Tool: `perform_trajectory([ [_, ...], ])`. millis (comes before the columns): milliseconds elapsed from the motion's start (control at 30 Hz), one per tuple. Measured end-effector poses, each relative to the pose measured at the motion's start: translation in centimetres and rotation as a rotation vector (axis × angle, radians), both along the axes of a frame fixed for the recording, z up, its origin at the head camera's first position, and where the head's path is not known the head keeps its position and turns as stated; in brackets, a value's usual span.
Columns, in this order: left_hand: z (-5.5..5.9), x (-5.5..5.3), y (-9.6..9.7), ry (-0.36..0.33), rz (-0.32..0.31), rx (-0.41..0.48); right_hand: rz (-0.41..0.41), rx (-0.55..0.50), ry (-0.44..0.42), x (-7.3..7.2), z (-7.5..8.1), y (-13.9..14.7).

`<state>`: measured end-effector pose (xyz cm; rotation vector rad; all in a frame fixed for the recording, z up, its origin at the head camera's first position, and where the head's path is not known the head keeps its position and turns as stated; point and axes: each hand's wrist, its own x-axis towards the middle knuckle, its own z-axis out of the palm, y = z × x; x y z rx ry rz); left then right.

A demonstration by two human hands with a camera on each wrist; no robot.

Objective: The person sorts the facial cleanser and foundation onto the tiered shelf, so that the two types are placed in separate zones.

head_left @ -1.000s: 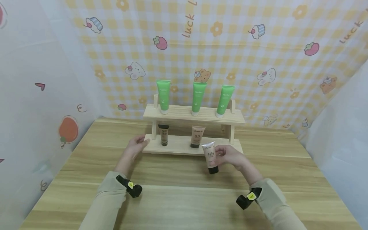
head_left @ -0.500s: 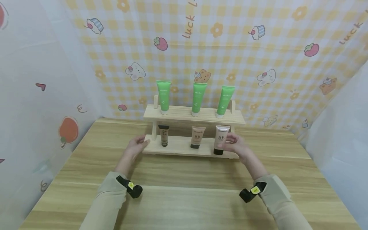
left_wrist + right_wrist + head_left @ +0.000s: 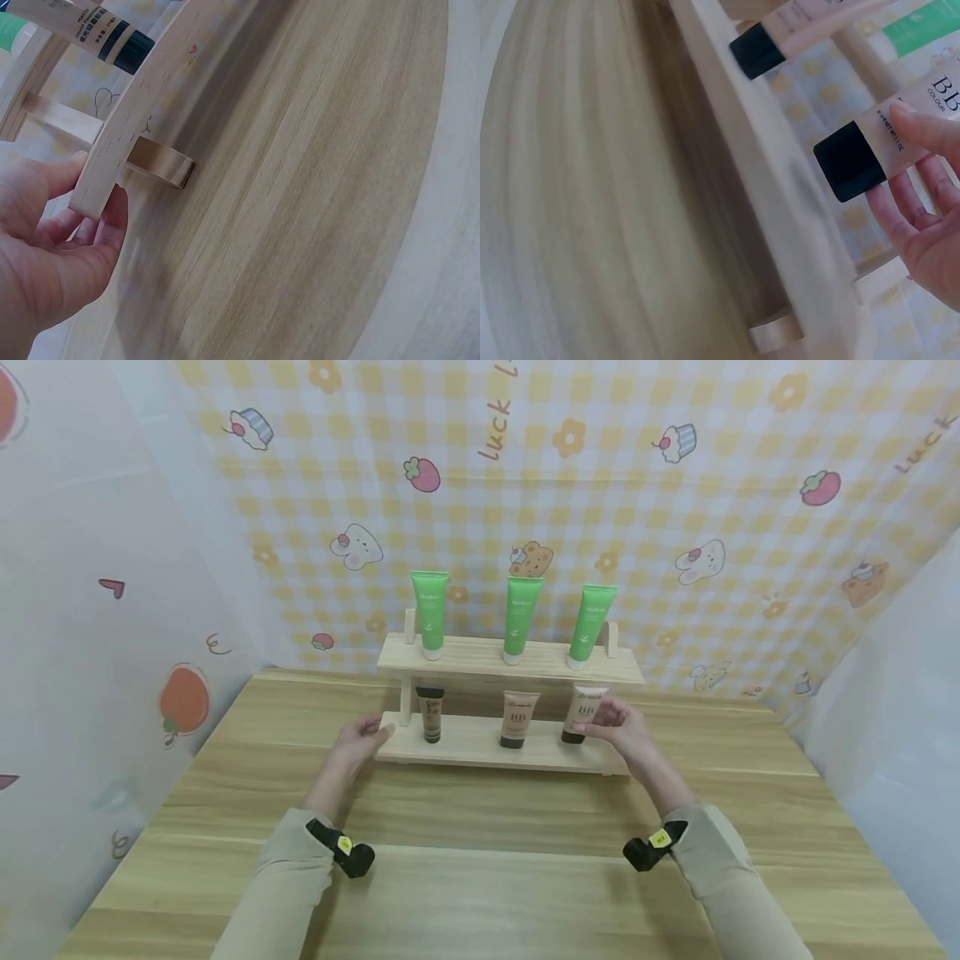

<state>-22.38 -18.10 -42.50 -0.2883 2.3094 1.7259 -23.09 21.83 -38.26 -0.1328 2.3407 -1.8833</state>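
Observation:
My right hand [image 3: 624, 730] grips a pink BB cream tube [image 3: 585, 708] with a black cap, thumb in front and fingers behind. It is upright, cap down, at the right end of the lower tier of a wooden two-tier shelf [image 3: 465, 750]. My left hand [image 3: 358, 740] pinches the left end of that tier, thumb on top and fingers beneath, as the left wrist view shows. Another BB cream tube [image 3: 518, 720] stands in the middle of the tier. At its left is a slimmer beige tube [image 3: 431, 715] with dark ends.
On the upper tier stand three green tubes, a left one [image 3: 431, 614], a middle one [image 3: 521, 618] and a right one [image 3: 591, 625]. A checked cloth [image 3: 480, 493] hangs close behind the shelf. The wooden table [image 3: 465, 814] extends in front.
My right hand has carried the BB cream tube from in front of the shelf, rightward and back, to over the lower tier, turning it more upright. My left hand stays at the shelf's end.

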Motion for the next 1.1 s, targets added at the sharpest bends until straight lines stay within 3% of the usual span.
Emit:
perform_trajectory([
  [167, 0.1, 0.1, 0.0, -0.008, 0.014, 0.003, 0.022, 0.025, 0.008, -0.1, -1.0, -0.1],
  [400, 0.4, 0.2, 0.0, -0.006, 0.021, 0.012, 0.041, -0.067, -0.004, -0.1, -1.7, -0.2],
  [833, -0.1, -0.3, -0.3, -0.019, 0.008, 0.0, 0.017, 0.01, -0.032, 0.0, -2.2, -0.4],
  [1100, -0.1, -0.5, 0.1, 0.015, -0.017, -0.05, 0.002, 0.02, -0.049, 0.3, -2.6, -0.1],
])
